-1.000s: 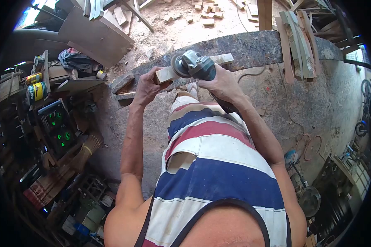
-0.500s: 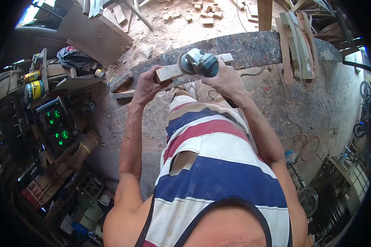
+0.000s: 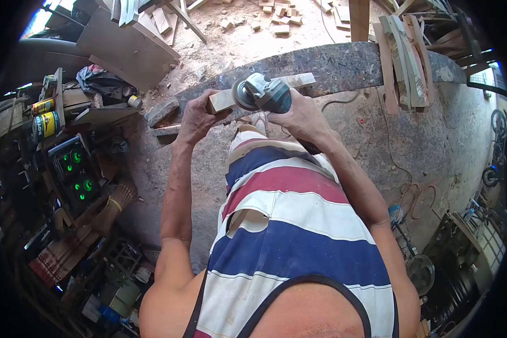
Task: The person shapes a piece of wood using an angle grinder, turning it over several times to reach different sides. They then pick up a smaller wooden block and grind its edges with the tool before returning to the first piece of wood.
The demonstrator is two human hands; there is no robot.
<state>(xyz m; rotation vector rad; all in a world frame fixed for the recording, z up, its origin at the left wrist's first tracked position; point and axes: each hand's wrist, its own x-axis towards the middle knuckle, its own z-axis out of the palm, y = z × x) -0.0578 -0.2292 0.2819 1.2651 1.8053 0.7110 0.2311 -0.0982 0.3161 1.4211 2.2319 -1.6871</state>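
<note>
My left hand [image 3: 198, 119] is closed around the near-left end of a pale wooden piece [image 3: 223, 100], which stretches across to the right above the dark bench edge. In my right hand [image 3: 305, 119] is an angle grinder [image 3: 273, 94], gripped by its teal body. The grinder's round disc [image 3: 241, 94] lies over the wood, a short way from my left hand. Beyond the tool, the far-right end of the wood shows past its body. My right fingers are partly hidden behind the grinder.
A stained dark bench [image 3: 343, 66] curves across in front of me. Several shaped wooden strips [image 3: 403, 67] hang over its right part. A rough block [image 3: 162, 112] sits at its left end. Small wood offcuts [image 3: 281, 19] lie on the dusty floor beyond. A cable [image 3: 393, 149] runs on the right.
The grinder has moved left and slightly toward me along the wood, nearer my left hand. More of the wood's right end now shows. My left hand keeps its hold.
</note>
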